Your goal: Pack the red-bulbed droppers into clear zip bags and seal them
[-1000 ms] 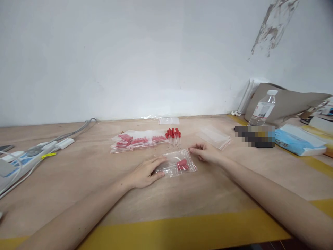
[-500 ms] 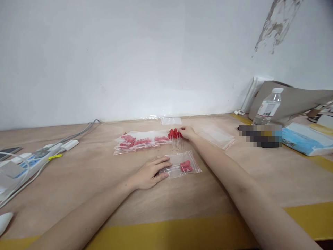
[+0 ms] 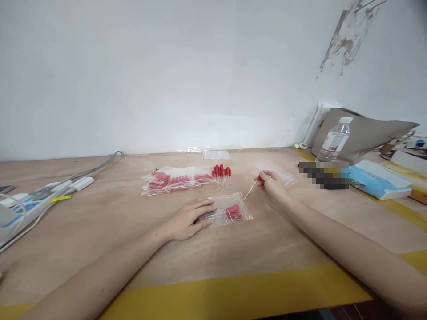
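Centrally, on a brown table point(image 3: 180, 262): a clear zip bag point(image 3: 223, 203), lying flat, mouth to the right, with several red-bulbed droppers point(image 3: 233, 211) inside. Bulbs near the mouth, thin tubes running leftward; hard to count through the shiny plastic. Resting over the closed left end: the left hand point(image 3: 191, 220), fingers and thumb parted, pressing on the bag rather than pinching it.

Just right of the bag: the right hand point(image 3: 272, 187), fingertips closed on the red bulb of a single dropper point(image 3: 253, 186). Long axis slanting, bulb up and to the right, tip down and to the left, toward the mouth's far corner. Impossible to tell whether touching the plastic there.

Beyond the bag: loose droppers point(image 3: 221, 171) side by side, bulbs toward the wall, tubes toward the viewer. Next to these, on the left: overlapping filled bags point(image 3: 180, 171) with red bulbs showing through. Behind the right hand, partly covered: flat clear bags point(image 3: 285, 174). Far right: a clear bottle point(image 3: 334, 140) beside a pixelated, unreadable patch point(image 3: 323, 175). Cut off at the left edge: a white power strip point(image 3: 36, 204).
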Available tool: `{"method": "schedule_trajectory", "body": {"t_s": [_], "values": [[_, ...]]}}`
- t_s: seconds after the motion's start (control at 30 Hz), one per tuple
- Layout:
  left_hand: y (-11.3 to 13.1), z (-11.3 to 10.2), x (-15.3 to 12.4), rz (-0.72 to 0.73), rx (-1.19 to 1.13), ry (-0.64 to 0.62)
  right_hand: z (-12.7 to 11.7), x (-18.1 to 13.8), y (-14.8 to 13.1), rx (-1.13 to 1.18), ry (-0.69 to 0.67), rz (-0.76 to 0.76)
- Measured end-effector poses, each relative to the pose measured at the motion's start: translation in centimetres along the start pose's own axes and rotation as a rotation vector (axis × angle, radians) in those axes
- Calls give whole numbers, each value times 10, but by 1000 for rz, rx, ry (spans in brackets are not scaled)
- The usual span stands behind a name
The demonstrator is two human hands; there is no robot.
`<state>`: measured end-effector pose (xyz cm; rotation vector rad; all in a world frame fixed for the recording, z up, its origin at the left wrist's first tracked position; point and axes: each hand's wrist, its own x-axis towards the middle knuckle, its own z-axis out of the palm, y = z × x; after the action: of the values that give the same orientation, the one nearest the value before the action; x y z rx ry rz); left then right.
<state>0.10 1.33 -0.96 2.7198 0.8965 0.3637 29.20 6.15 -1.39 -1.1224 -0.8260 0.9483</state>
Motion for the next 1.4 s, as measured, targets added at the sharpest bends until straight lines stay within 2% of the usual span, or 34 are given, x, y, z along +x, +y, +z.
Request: {"method": "schedule_trajectory", "body": {"t_s": [0.1,0.23,0.37,0.43,0.6,0.7,0.9,1.0,1.17,1.3,1.4], "values": [[0,0,0,-7,6,-5,-3,-19,10,96,-4,97],[0,0,0,-5,7,1,1,-34,14,125,-157,190],[1,-1,0,3,18,4,-4,-39,13,-178,-473,167],[2,-2,0,5,24,-6,-5,-40,13,-303,-568,104],[2,-2,0,-4,28,-11,6,-42,18,-347,-576,59],[1,0,0,1,26,1,8,-43,19,-346,-635,74],[2,0,0,11,22,14,1,-43,16,-418,-770,-33],[3,-1,0,11,17,16,4,-44,17,-412,-781,1],[3,-1,0,23,12,22,7,-49,19,-307,-721,33],[2,-1,-1,13,21,2,2,-42,13,-463,-705,83],[1,0,-1,19,30,-22,1,-20,8,-608,-527,19]]}}
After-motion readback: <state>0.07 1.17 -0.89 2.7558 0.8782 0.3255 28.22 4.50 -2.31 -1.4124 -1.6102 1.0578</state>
